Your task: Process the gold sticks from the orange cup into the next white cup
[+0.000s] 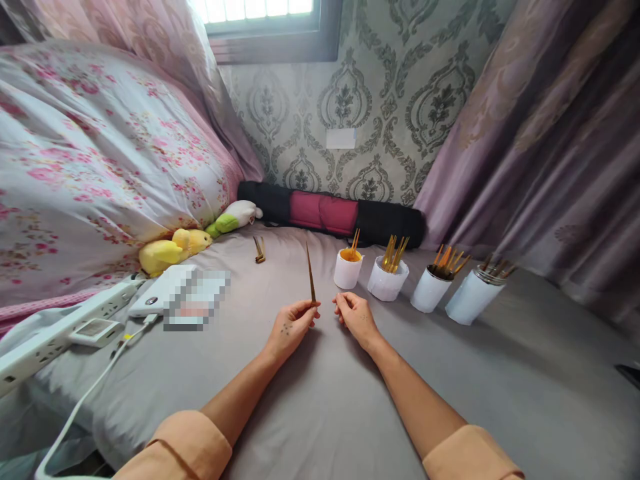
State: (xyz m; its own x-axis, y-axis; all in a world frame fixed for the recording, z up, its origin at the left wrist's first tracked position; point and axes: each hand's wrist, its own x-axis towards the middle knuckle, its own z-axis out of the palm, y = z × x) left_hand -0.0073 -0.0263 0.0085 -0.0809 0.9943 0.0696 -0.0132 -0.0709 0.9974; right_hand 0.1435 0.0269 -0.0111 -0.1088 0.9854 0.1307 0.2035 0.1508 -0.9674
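My left hand (295, 325) pinches the lower end of a thin, tapered brown-gold stick (311, 275), which points up and away from me. Just to the right, my right hand (358, 317) is closed with thumb and fingertips together, apart from the stick; whatever it may hold is too small to make out. Beyond the right hand stands a white cup (347, 275) with a few orange-gold sticks in it. A wider white tub (387, 285) holds several gold sticks. Two white-wrapped jars, a nearer one (431, 292) and a tilted-looking one (473, 298), hold more brown and orange sticks.
A few short gold pieces (259, 252) lie on the grey sheet (320, 413). At left are a power strip (60, 333), a white power bank (160, 291) with a cable, and yellow plush toys (173, 253). A black and red roll (325, 212) lies along the wall.
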